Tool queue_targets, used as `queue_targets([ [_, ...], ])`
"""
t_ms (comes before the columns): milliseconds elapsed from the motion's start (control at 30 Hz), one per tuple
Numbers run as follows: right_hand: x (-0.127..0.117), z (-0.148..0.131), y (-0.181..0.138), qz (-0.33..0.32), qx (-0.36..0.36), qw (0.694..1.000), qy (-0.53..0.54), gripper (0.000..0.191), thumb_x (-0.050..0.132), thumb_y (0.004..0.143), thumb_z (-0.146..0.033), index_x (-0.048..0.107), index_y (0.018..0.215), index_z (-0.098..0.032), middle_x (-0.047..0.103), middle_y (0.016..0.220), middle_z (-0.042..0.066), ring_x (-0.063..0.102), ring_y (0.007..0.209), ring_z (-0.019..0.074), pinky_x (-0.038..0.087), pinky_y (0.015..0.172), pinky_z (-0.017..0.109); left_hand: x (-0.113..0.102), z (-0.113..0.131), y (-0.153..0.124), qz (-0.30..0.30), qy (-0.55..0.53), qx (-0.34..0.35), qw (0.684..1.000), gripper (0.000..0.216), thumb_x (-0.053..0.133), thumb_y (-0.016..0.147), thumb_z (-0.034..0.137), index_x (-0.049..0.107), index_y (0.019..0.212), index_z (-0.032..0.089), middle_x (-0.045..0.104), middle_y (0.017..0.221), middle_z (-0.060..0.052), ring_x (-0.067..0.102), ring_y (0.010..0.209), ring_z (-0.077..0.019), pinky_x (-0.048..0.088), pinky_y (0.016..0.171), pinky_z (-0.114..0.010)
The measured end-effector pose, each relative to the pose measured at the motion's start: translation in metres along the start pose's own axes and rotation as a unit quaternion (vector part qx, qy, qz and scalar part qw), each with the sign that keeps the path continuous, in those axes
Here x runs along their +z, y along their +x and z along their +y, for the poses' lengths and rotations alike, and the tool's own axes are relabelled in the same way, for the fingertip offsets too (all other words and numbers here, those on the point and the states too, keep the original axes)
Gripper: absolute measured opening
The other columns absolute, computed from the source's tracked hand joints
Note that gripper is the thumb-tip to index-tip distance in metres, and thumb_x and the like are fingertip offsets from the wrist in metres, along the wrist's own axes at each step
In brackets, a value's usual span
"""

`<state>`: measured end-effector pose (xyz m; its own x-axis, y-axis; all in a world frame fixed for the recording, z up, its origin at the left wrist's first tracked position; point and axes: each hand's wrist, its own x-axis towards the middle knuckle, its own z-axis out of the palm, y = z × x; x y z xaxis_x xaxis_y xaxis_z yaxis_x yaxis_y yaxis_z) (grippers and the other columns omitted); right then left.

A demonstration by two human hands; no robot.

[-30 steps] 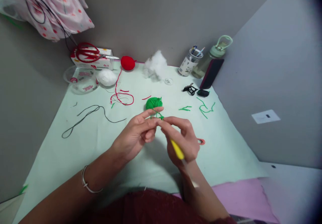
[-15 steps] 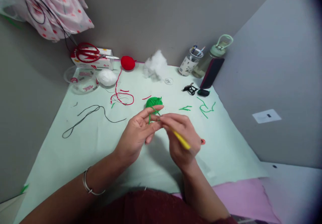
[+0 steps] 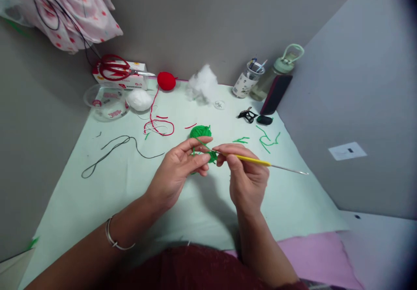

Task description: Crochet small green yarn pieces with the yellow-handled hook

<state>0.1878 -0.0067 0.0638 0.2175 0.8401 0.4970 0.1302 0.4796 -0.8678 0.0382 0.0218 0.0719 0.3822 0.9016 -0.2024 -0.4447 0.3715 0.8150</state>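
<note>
above the bench (image 3: 97, 198), the left hand (image 3: 177, 164) pinches and the right hand (image 3: 249, 179) grips a yellow hook (image 3: 254, 160); the green ball (image 3: 200, 131) lies just beyond; the left fingertips hold the small green piece (image 3: 213, 156).

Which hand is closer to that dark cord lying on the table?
Left. In the picture, the left hand appears just right of the cord; the right hand is farther right, holding the yellow-handled hook.

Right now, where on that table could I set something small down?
Front left, between the black cord and the left forearm; and front right, bordered by the right hand, green snippets and purple cloth, though the yellow hook overhangs it. The back is crowded, from scissors to bottle.
</note>
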Motion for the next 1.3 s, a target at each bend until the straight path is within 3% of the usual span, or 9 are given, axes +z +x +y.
queue_targets([
  [233,-0.004,0.004,0.0,0.007,0.056,0.998,0.036,0.016,0.063,0.101,-0.028,0.078,0.101,-0.024,0.079,0.096,0.004,0.067,0.072,0.0146,0.059,0.066,0.032,-0.001,0.004,-0.001,-0.012,-0.006,-0.034,0.999,0.041,0.086,0.082,0.027,0.074,0.12,0.018,0.065,0.075,0.003,0.058,0.053,-0.007,0.045,0.051,-0.02],
  [500,-0.002,0.002,-0.001,0.01,0.045,0.998,0.037,0.015,0.066,0.099,-0.027,0.081,0.101,-0.027,0.08,0.095,0.003,0.07,0.079,0.0163,0.06,0.066,0.031,0.001,0.004,-0.002,-0.015,-0.03,-0.051,0.998,0.046,0.085,0.082,0.022,0.07,0.126,0.019,0.071,0.092,-0.001,0.07,0.067,-0.0104,0.055,0.064,-0.022],
  [767,-0.002,0.003,-0.002,0.004,0.019,0.998,0.052,0.015,0.066,0.099,-0.025,0.08,0.103,-0.029,0.081,0.098,0.002,0.07,0.081,0.0157,0.059,0.067,0.031,0.002,0.006,-0.003,-0.027,-0.028,-0.066,0.997,0.052,0.086,0.082,0.023,0.067,0.13,0.018,0.07,0.089,0.0,0.067,0.059,-0.0079,0.051,0.055,-0.019],
  [1033,-0.003,0.005,0.004,0.022,0.08,0.992,0.097,0.02,0.06,0.102,-0.036,0.07,0.095,-0.021,0.08,0.086,0.005,0.07,0.066,0.0147,0.06,0.059,0.029,-0.001,0.005,-0.001,-0.018,-0.028,-0.029,0.999,0.04,0.086,0.082,0.023,0.074,0.12,0.019,0.067,0.086,0.002,0.065,0.062,-0.0078,0.051,0.057,-0.02],
  [1167,-0.004,0.0,0.003,0.018,0.065,0.994,0.086,0.02,0.056,0.104,-0.036,0.068,0.096,-0.021,0.08,0.087,0.004,0.071,0.064,0.0143,0.06,0.058,0.029,-0.001,0.006,-0.001,-0.021,-0.014,-0.008,1.0,0.04,0.086,0.082,0.025,0.074,0.12,0.02,0.066,0.088,0.002,0.062,0.058,-0.0064,0.052,0.056,-0.021],
  [1300,-0.005,-0.005,-0.002,0.015,0.004,1.0,-0.002,0.02,0.053,0.106,-0.027,0.073,0.102,-0.022,0.079,0.093,0.004,0.073,0.07,0.0143,0.063,0.064,0.031,-0.001,0.007,-0.002,0.001,0.023,0.032,0.999,0.04,0.085,0.08,0.02,0.074,0.119,0.019,0.066,0.086,0.003,0.063,0.059,-0.0075,0.054,0.057,-0.021],
])
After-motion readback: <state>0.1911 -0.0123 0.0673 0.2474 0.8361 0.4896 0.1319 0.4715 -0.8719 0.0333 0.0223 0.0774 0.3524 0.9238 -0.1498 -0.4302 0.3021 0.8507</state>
